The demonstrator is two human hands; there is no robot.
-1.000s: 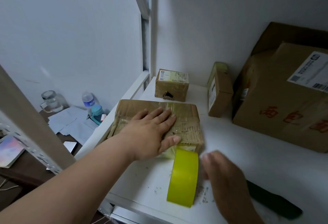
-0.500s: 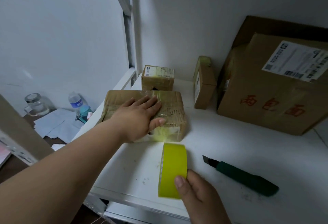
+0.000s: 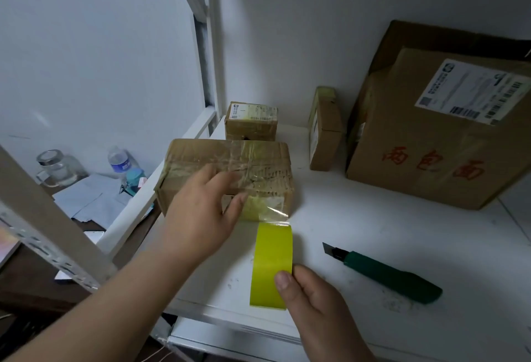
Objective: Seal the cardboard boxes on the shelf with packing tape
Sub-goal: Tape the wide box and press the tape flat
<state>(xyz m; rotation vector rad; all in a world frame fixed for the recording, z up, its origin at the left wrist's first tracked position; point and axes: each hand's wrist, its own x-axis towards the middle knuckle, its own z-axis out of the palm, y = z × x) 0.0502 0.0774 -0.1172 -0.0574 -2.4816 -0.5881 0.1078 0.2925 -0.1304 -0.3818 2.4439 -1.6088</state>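
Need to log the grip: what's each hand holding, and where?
Right hand pinches the tape roll at its near rim. Left hand holds nothing, resting on the box.

The person's left hand (image 3: 201,218) and right hand (image 3: 313,301) are both bare, with no gloves, rings or wristbands showing. The left forearm (image 3: 94,313) is uncovered along its whole visible length, and no sleeve edge appears before it leaves the picture. The right wrist is likewise uncovered. The nail of the right thumb (image 3: 283,280) is short, rounded and unpainted. No watch or bracelet sits on either wrist.
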